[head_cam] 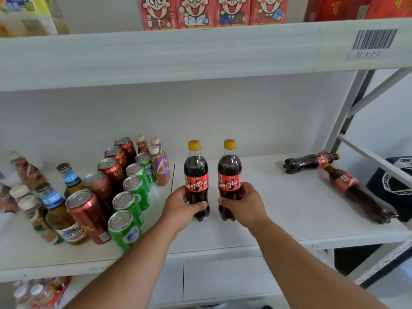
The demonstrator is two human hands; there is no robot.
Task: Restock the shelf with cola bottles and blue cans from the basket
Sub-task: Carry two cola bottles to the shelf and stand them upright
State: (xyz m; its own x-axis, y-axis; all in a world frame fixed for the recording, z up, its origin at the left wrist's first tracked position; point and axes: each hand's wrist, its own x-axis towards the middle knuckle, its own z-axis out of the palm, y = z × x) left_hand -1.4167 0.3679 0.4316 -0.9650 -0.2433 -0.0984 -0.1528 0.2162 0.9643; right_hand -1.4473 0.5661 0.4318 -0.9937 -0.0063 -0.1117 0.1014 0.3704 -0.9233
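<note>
Two cola bottles with yellow caps and red labels stand upright side by side on the white shelf [278, 208]. My left hand [181, 206] grips the lower part of the left cola bottle [196, 172]. The right cola bottle [229, 170] is gripped low down by my right hand [242, 205]. Two more cola bottles lie on their sides at the shelf's right end, one at the back [310, 162] and one nearer the front [359, 192]. No blue cans or basket are in view.
Left of the bottles stand rows of red cans [87, 215], green cans [129, 206] and several capped drink bottles [161, 168]. Red cartons [211, 12] line the upper shelf. A dark bag [394, 184] sits beyond the grey shelf frame [347, 108] at right.
</note>
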